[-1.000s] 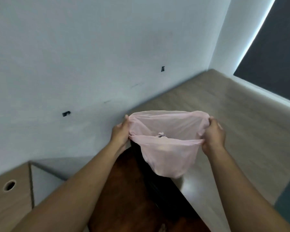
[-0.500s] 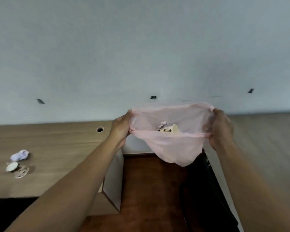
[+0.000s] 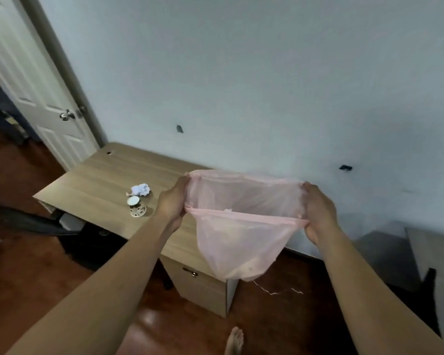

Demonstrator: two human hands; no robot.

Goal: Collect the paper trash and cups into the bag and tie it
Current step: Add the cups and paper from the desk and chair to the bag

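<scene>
Both hands are clamped on the bag (image 3: 241, 242) rim: left hand (image 3: 173, 206) pinches the left side, right hand (image 3: 318, 213) the right, and the mouth is stretched wide between them. The bag hangs in the air over the desk's (image 3: 100, 180) right end, not resting on it. There's a pale lump at the bottom, too blurred to identify.

Still on the desk: crumpled paper (image 3: 140, 189) and a cup (image 3: 136, 206), just beside each other about mid-desk and left of the left hand. The cup could be two pieces; I can't tell.

Risks, my read:
- Thin film pulled taut, so it may tear at the pinch points.
- Grabbing the paper needs one hand off the rim. The mouth then sags and a drop could miss.
- The cup looks light, so a nudge could send it off the near edge.

Room: wood-look desk against a pale wall (image 3: 241, 73), drawer unit (image 3: 203, 290) below, red-brown floor (image 3: 23, 265), white door (image 3: 36, 98) at far left, bare foot (image 3: 235, 340) at the bottom.
</scene>
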